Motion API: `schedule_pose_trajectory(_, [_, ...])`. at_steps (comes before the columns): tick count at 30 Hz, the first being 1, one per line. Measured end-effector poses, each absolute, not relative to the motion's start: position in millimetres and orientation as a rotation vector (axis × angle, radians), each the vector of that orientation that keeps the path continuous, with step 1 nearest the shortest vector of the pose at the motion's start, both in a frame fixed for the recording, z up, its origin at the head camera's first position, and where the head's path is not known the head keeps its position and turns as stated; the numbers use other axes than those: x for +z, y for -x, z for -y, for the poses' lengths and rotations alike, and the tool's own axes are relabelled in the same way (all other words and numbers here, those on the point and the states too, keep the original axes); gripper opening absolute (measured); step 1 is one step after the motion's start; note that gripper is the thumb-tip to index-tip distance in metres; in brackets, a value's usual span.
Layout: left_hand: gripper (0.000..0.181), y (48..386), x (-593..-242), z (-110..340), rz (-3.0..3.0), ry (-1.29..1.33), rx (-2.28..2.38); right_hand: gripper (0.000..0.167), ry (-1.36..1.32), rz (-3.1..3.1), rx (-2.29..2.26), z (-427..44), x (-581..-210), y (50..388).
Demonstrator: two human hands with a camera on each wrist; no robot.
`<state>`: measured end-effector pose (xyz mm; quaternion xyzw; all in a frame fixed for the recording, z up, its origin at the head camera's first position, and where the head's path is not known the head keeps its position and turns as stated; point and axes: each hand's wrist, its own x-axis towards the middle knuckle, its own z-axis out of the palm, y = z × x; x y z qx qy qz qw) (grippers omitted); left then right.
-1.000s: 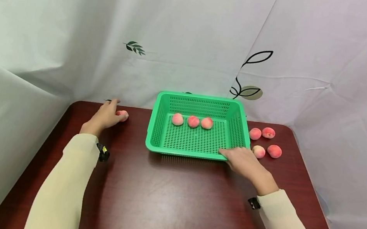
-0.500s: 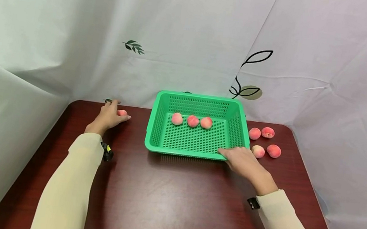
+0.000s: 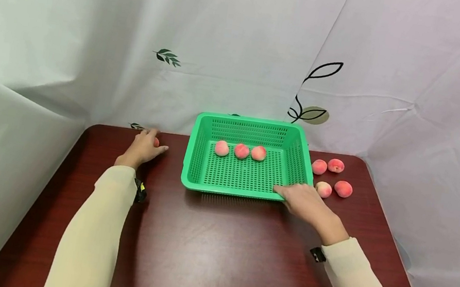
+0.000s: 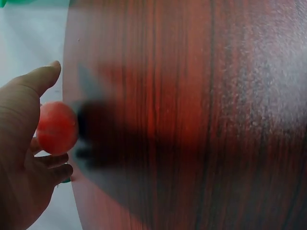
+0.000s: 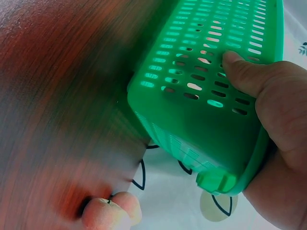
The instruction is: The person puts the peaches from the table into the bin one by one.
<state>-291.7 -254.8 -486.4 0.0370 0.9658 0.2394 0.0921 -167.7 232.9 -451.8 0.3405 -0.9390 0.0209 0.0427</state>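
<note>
At the table's far left, my left hand (image 3: 143, 149) is beside a peach (image 3: 156, 142), which it partly hides in the head view. In the left wrist view the thumb stands spread away from the peach (image 4: 57, 128), and the fingers reach behind it. My right hand (image 3: 306, 204) grips the front right corner of a green plastic basket (image 3: 229, 191). In the right wrist view its thumb presses the slotted wall of the basket (image 5: 192, 115). Three peaches, one of them a middle peach (image 3: 241, 151), lie in a row inside the basket.
Several peaches lie on the table right of the basket, among them a front peach (image 3: 343, 189) and a back peach (image 3: 335, 165). The dark red table (image 3: 215, 249) ends at a white curtain (image 3: 235, 41) along the back and sides.
My left hand has moved a little to the right, and the peach beside it has shifted slightly right and become more hidden. My right hand and the basket have stayed in place.
</note>
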Motion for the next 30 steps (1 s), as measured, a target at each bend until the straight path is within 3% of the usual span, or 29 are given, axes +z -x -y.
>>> schedule_pose_trajectory(15, [0.042,287.6,-488.5,250.6,-2.907,-0.220,0.499,0.028,-1.049,2.871,0.063,-232.7,-450.0,166.4])
schedule_pose_trajectory(25, [0.038,288.2,-483.8,251.2,-2.919,-0.235,0.519,0.028,-1.050,2.887,0.082,-232.3,-450.1,166.3])
schedule_pose_trajectory(30, [0.040,290.2,-474.4,246.0,-2.997,-0.381,0.511,0.027,-1.051,2.886,0.075,-232.9,-450.1,166.7])
